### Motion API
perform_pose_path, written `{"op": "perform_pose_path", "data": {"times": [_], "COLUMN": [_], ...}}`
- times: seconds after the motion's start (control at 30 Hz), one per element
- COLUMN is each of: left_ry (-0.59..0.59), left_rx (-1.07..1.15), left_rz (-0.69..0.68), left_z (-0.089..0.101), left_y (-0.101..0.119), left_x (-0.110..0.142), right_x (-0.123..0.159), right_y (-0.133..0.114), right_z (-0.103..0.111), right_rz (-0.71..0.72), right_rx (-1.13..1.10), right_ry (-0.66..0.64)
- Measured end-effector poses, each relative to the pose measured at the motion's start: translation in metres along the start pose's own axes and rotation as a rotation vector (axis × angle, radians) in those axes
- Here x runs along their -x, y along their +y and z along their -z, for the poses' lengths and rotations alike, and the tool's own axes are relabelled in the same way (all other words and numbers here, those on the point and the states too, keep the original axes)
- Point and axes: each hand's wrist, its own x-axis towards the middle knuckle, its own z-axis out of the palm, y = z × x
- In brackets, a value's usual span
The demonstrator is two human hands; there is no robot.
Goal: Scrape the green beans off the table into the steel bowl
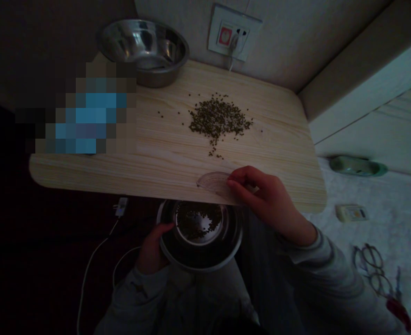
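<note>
My right hand (261, 193) pinches one end of a clear protractor (212, 180), which lies at the table's front edge. Below that edge, over my lap, my left hand (155, 246) grips the rim of a metal bowl (205, 260), thumb over the side. Small dark grains (195, 221) lie inside this bowl, around its shiny bottom. On the tabletop, beyond the protractor, a loose pile of similar dark grains (221, 116) is spread out, with a few scattered singly around it.
A second metal bowl (149, 74) stands at the table's back left, near a pixelated blue item (90, 116). Behind the wooden table (278, 139) is a wall socket (234, 35) with a plugged-in cable. Glasses (373, 267), a green bottle-like object (359, 166) and a small pale box (352, 213) lie on the right.
</note>
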Motion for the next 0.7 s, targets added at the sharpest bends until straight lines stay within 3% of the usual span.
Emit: {"op": "perform_pose_path", "data": {"times": [0.2,0.33,0.4,0.57,0.7], "left_ry": [0.053,0.070,0.071,0.016,-0.060], "left_rx": [-0.055,-0.178,-0.173,-0.056,-0.063], "left_rz": [0.104,-0.102,-0.122,0.107,0.025], "left_z": [0.012,0.023,0.026,0.024,0.026], "left_y": [-0.005,-0.010,-0.012,-0.012,-0.011], "left_x": [-0.019,-0.029,-0.031,-0.031,-0.030], "right_x": [0.000,0.001,0.002,0.005,0.009], "right_y": [-0.007,-0.012,-0.014,-0.014,-0.013], "right_z": [0.000,0.000,0.000,-0.005,-0.006], "right_rz": [0.051,0.070,0.085,0.112,0.131], "right_rx": [0.066,0.110,0.117,0.122,0.078], "right_ry": [-0.010,-0.033,-0.035,-0.035,-0.081]}}
